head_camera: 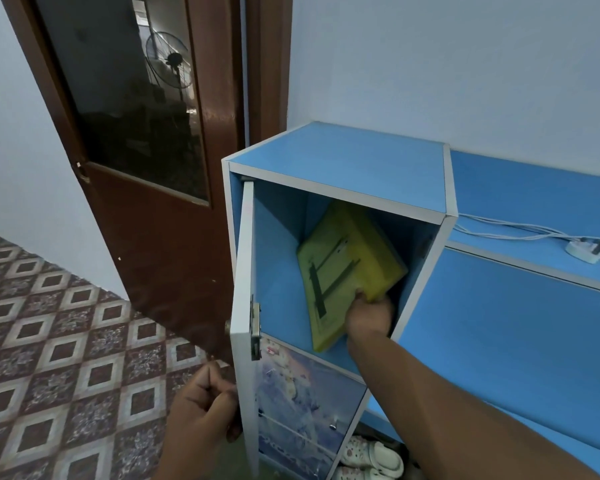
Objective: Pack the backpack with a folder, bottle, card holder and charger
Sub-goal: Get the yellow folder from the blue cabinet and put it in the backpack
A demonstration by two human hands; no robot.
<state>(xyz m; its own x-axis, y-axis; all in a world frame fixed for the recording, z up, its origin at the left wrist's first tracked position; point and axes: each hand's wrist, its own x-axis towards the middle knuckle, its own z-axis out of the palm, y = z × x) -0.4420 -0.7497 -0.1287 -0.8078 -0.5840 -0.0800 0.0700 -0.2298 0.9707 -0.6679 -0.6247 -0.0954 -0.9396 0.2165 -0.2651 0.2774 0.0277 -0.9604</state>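
Note:
A yellow folder (347,268) stands tilted inside the open upper compartment of a blue cabinet (340,168). My right hand (369,317) reaches into the compartment and grips the folder's lower right edge. My left hand (205,403) holds the lower edge of the cabinet's open white door (244,271), fingers curled round it. The backpack, bottle, card holder and charger are not in view.
A brown door with a dark glass pane (136,133) stands left of the cabinet over patterned floor tiles (49,341). A low blue desk (534,209) at the right carries a white plug and cable (584,250). White sandals (374,455) lie below.

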